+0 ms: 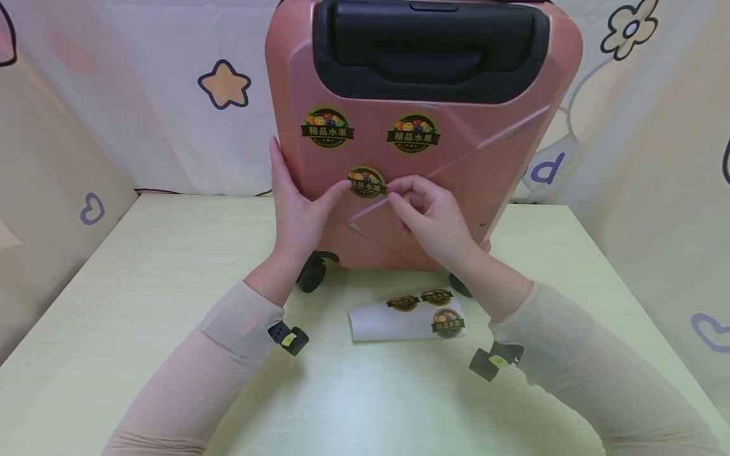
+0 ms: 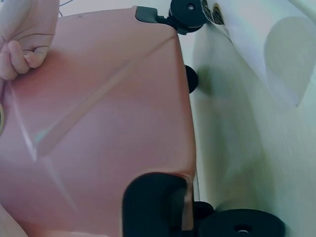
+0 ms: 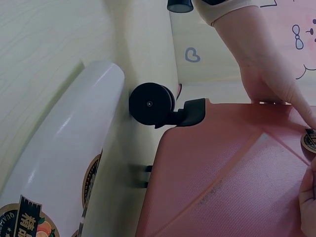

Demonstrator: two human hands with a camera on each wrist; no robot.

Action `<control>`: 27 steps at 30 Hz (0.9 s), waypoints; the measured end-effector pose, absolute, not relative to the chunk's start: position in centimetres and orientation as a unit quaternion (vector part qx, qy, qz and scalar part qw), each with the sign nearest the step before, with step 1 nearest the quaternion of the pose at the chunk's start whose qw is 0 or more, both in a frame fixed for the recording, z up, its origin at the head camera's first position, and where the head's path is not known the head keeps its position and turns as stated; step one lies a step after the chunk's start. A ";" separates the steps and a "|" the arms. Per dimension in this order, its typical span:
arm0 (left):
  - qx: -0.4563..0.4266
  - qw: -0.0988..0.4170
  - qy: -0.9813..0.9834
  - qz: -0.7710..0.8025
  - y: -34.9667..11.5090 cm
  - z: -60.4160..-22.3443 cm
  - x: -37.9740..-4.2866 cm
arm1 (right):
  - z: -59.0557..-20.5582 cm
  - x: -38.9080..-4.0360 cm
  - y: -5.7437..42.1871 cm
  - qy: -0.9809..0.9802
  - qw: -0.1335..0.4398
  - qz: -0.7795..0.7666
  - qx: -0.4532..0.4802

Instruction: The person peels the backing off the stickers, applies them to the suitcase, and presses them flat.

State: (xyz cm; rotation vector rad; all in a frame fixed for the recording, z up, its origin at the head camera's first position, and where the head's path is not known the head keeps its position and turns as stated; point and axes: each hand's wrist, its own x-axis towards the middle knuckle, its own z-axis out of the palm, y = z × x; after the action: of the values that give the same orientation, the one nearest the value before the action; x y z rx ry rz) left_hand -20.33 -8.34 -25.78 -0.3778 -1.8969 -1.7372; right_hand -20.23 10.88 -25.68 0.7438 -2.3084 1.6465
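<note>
A pink suitcase (image 1: 399, 244) stands upright on the table, its black handle recess at the top. Two round fruit stickers, a left one (image 1: 327, 128) and a right one (image 1: 413, 134), are on its front. Below them is another fruit sticker (image 1: 367, 182), whose right edge my right hand (image 1: 436, 221) pinches between thumb and forefinger. My left hand (image 1: 299, 218) rests against the suitcase's left side, fingers extended along the edge, its thumb touching the sticker's left end. In the right wrist view that sticker (image 3: 309, 141) is partly cut off.
A curled white sticker sheet (image 1: 376, 324) with several fruit stickers lies on the table (image 1: 342, 399) before the suitcase. Black wheels, one of them at the left (image 1: 312, 273), stand under the suitcase. A patterned cloth (image 1: 171, 126) hangs behind and at both sides.
</note>
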 end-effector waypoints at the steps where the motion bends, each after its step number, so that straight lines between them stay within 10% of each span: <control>1: -0.139 0.267 -0.703 -0.644 -8.3 -25.7 -20.3 | -25.7 -20.2 10.9 -0.783 0.106 0.558 0.252; 27: -0.162 0.327 -0.733 -0.574 -8.9 -26.8 -23.1 | -25.6 -20.1 10.9 -0.788 0.102 0.554 0.249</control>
State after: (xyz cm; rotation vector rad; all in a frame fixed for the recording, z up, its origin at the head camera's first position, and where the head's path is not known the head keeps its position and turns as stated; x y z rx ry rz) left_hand -23.10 -8.88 -26.79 -0.4241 -1.9194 -1.5036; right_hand -20.13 10.95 -25.62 0.7342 -2.3257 1.6368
